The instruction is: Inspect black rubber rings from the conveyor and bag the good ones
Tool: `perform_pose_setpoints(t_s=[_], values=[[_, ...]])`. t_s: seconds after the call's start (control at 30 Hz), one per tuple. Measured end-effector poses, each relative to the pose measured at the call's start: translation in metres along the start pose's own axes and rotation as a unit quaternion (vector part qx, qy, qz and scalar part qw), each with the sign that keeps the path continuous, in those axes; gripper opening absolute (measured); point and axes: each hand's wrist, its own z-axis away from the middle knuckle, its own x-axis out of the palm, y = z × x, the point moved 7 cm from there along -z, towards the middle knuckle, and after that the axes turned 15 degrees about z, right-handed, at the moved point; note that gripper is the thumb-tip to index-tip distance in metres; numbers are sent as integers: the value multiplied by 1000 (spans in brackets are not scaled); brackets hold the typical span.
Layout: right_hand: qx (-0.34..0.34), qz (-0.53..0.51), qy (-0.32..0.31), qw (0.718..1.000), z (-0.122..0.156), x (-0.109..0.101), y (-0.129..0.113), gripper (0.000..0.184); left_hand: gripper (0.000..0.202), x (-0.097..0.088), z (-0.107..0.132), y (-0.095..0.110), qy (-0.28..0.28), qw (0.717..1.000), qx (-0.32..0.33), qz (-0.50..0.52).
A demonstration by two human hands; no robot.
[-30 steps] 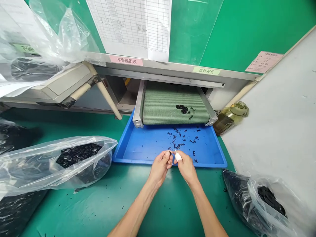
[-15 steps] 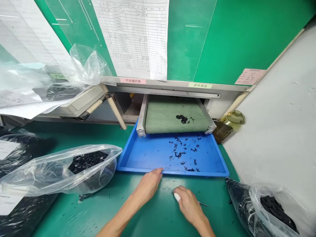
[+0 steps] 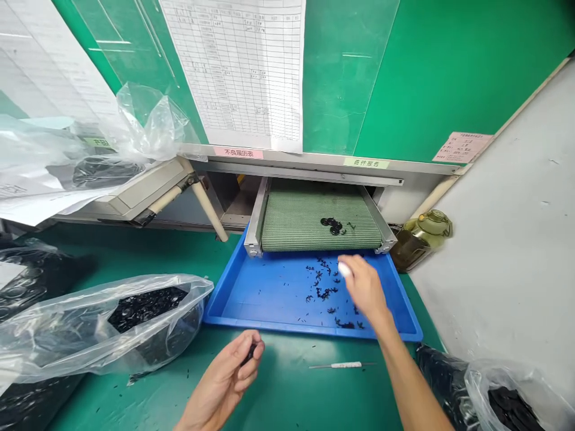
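Note:
My left hand [image 3: 229,374] hovers over the green table in front of the blue tray [image 3: 265,287], fingers curled round a small black part [image 3: 250,354]. My right hand [image 3: 362,286] reaches out over the tray toward the green mesh conveyor belt [image 3: 296,218], a white cot on one fingertip; its fingers are smeared by motion. A few black ring parts [image 3: 332,224] lie on the belt near its end. Several small black scraps [image 3: 321,292] are scattered in the tray. A thin white-handled pick tool [image 3: 344,364] lies on the table by the tray's front edge.
A clear bag of black parts [image 3: 112,320] lies at the left, another bag [image 3: 498,398] at the lower right. A yellowish bottle [image 3: 420,236] stands right of the belt. A grey wall rises at the right; paper sheets hang behind.
My right hand left the pick tool on the table and moved up over the tray toward the belt. My left hand drew back from the tray edge and curled on a black part.

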Motion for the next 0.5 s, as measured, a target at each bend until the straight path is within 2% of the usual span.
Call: perform_pose_setpoints(t_s=[0.03, 0.1, 0.2, 0.3, 0.37, 0.43, 0.5], values=[[4, 34, 19, 999, -27, -3, 8, 40, 26, 1, 7, 5, -3, 999, 4, -39], [-12, 69, 7, 998, -71, 0, 19, 46, 33, 6, 26, 19, -2, 990, 29, -139], [-70, 46, -30, 996, -105, 13, 25, 42, 41, 20, 60, 61, 32, 943, 130, -303], [-145, 102, -52, 983, -117, 31, 29, 40, 40, 32, 94, 124, 105, 859, 266, -425], [-145, 96, -47, 984, -119, 33, 34, 39, 35, 33, 112, 166, 162, 783, 339, -497], [-93, 34, -47, 994, -113, 28, 38, 40, 31, 31, 116, 197, 190, 702, 359, -585], [0, -89, -74, 993, -97, 22, 38, 42, 31, 26, 105, 212, 176, 632, 333, -677]])
